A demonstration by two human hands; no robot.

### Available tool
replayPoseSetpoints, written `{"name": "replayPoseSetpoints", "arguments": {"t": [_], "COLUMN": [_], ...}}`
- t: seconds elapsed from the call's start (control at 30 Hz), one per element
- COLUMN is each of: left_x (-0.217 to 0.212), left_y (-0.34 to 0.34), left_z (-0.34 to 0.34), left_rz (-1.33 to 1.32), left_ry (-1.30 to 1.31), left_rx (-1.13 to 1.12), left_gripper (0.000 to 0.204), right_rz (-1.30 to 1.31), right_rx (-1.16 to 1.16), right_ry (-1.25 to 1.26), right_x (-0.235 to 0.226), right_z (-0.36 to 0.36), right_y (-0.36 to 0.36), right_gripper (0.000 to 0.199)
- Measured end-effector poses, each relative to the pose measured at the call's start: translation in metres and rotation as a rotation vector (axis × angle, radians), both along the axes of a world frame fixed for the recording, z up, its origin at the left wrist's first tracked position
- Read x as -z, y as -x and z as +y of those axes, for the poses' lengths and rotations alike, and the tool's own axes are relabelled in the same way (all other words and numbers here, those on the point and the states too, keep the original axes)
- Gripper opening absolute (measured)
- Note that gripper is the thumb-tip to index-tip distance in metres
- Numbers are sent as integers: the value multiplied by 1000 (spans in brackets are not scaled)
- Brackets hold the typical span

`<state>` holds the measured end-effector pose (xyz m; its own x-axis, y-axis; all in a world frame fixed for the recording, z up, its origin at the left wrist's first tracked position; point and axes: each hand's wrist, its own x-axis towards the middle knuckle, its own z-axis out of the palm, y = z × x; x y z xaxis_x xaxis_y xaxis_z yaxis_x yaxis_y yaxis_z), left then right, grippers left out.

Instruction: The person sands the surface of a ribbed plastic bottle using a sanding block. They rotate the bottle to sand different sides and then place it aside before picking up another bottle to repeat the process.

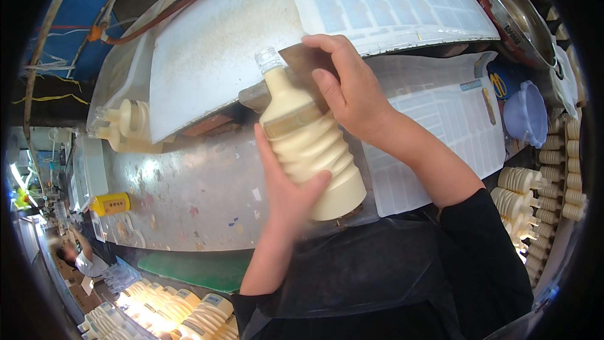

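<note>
A cream bottle (324, 165) with slanting spiral ribs and a clear threaded neck leans in front of me, its top tilted away to the left. My left hand (286, 192) grips its lower body, thumb across the ribs and fingers along the left side. A brownish band crosses the bottle's shoulder. Beside the neck, a thin brown translucent film (294, 62) is held by my right hand (352, 91), index finger above and thumb below. A grey block-like piece (253, 97) shows behind the bottle; most of it is hidden.
Printed label sheets (396, 0) lie on the white board (220, 44), more sheets (434, 132) at right. Bottles (129, 123) and a yellow container (112, 204) are at left. A purple basin (527, 113), metal pan (513, 9) and stacked bottles (516, 201) line the right side.
</note>
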<state>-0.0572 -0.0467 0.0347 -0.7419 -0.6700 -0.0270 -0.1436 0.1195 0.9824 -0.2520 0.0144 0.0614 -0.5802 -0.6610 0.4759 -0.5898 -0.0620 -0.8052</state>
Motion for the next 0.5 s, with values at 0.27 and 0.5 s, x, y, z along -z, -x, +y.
{"name": "replayPoseSetpoints", "arguments": {"t": [0.27,0.5], "left_x": [-19,-31], "left_y": [28,49], "left_z": [-23,-31], "left_rz": [50,-113], "left_ry": [77,173], "left_rx": [-134,-126], "left_gripper": [81,50], "right_rz": [-644,-533], "right_rx": [-128,-184], "right_ry": [132,-324], "right_x": [-9,1], "right_z": [24,23], "right_y": [24,2], "right_gripper": [22,40]}}
